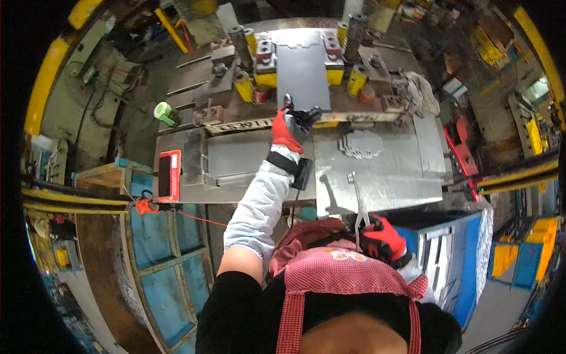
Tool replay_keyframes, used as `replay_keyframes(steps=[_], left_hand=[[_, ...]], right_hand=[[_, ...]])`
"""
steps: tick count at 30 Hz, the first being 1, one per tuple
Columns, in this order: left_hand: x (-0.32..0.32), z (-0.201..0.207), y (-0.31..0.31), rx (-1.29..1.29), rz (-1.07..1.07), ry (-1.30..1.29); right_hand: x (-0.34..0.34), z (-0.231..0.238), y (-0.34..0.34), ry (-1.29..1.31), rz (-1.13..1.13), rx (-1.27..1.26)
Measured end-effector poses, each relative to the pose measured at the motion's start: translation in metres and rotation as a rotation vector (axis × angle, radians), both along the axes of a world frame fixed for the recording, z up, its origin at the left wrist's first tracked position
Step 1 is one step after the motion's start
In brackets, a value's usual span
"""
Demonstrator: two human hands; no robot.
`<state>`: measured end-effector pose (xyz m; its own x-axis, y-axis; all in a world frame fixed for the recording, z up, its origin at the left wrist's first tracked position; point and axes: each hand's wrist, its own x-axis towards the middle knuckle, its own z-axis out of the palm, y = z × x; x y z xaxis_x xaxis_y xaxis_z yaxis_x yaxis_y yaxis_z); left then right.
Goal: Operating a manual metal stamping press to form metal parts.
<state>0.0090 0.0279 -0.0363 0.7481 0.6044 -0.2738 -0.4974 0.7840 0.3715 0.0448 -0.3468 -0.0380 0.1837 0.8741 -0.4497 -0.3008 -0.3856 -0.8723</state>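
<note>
Grey sheet metal [302, 71] lies flat at the centre of the press, ahead of me, its far end stepped and bright under the light, its near end reaching my left grip [290, 128]. That grip, gloved in red and black, is at the sheet's near edge with its dark fingers apart; I cannot tell whether they pinch the metal or only rest by it. My left arm is stretched forward in a white sleeve [256, 203], with a black device [302, 174] strapped at the wrist. My right grip [382, 237], gloved likewise, is low and close to my red checked apron [336, 271], closed around a slim metal tool [361, 203] whose head points away from me over the counter [395, 187]. On that bright counter, beyond the tool, lies a jagged-edged grey piece [361, 144]. Left of it, flat grey sheets [242, 156] are stacked, and farther left stands a red-framed dark panel [169, 176]. Yellow blocks [265, 78] flank the work in the press, coiled springs [356, 36] rise behind them, and a crumpled pale cloth [420, 94] lies at the right. Near my right side is a blue bin [469, 259].
</note>
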Motion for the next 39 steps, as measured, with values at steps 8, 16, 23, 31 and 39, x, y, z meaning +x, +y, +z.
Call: replay_keyframes(steps=[8, 16, 23, 31, 39], left_hand=[[-0.003, 0.018, -0.009, 0.081, 0.053, 0.055], [-0.004, 0.012, 0.001, -0.032, -0.032, 0.021], [0.003, 0.017, -0.006, -0.012, -0.048, 0.029], [-0.005, -0.003, 0.001, -0.054, -0.007, 0.017], [-0.013, 0.017, -0.005, 0.025, -0.044, 0.038]], right_hand=[[-0.010, 0.019, 0.005, -0.083, -0.085, 0.027], [0.099, 0.092, 0.201, -0.345, -0.142, 0.408], [0.163, 0.097, 0.322, -0.258, 0.093, 0.485], [0.106, 0.069, 0.145, -0.244, -0.269, 0.383], [0.084, -0.017, 0.035, -0.207, -0.386, 0.029]])
